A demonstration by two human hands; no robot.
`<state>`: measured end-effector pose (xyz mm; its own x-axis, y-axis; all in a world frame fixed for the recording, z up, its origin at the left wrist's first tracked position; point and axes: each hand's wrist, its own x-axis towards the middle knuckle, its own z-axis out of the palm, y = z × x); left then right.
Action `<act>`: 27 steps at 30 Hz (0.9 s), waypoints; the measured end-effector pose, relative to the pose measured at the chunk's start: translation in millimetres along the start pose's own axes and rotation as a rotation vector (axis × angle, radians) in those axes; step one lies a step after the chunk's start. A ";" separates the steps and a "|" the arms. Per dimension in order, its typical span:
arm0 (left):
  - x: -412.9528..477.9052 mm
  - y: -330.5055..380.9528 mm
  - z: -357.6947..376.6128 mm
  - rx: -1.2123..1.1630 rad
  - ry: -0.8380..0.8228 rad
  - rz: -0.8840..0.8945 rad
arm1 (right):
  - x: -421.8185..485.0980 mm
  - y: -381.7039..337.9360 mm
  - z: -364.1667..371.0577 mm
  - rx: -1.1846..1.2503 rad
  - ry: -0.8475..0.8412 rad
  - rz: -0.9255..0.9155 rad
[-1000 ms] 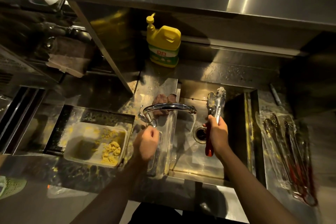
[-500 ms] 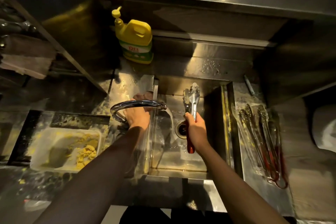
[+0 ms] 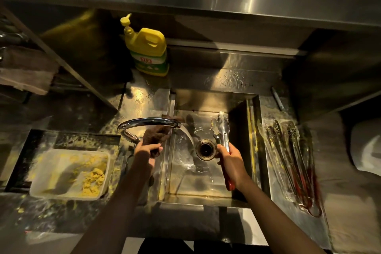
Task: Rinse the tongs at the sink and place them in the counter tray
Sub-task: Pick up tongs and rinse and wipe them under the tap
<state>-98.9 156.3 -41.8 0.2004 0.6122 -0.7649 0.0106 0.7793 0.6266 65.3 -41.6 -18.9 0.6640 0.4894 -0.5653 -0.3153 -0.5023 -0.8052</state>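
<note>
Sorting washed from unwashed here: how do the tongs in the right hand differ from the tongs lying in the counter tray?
The held tongs are a single pair gripped in the right hand above the sink, tips pointing away near the drain; the tray tongs are several pairs lying flat in the counter tray beside the sink, with no hand on them. Both kinds have metal arms and red handles.

We see a wet steel surface point(image 3: 144, 101) bearing a yellow detergent bottle point(image 3: 149, 51), a crumb-filled white tub point(image 3: 70, 173), and a tray point(image 3: 274, 189) of tongs point(image 3: 292, 163).
</note>
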 end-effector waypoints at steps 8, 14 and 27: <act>-4.5 -13.2 -10.4 -0.360 -0.066 -0.267 | -5.4 5.5 10.1 -0.024 -0.055 0.008; -8.8 -28.0 -12.3 0.093 0.040 -0.104 | -5.5 4.1 10.1 -0.051 -0.081 0.008; -43.9 -4.1 -6.5 -0.199 -0.165 -0.254 | -14.9 9.2 -4.9 -0.378 -0.202 0.007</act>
<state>-114.2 127.1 -11.8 0.3717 0.3789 -0.8475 -0.1071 0.9243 0.3663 55.9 -57.0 -17.0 0.5047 0.5963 -0.6242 -0.0237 -0.7132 -0.7005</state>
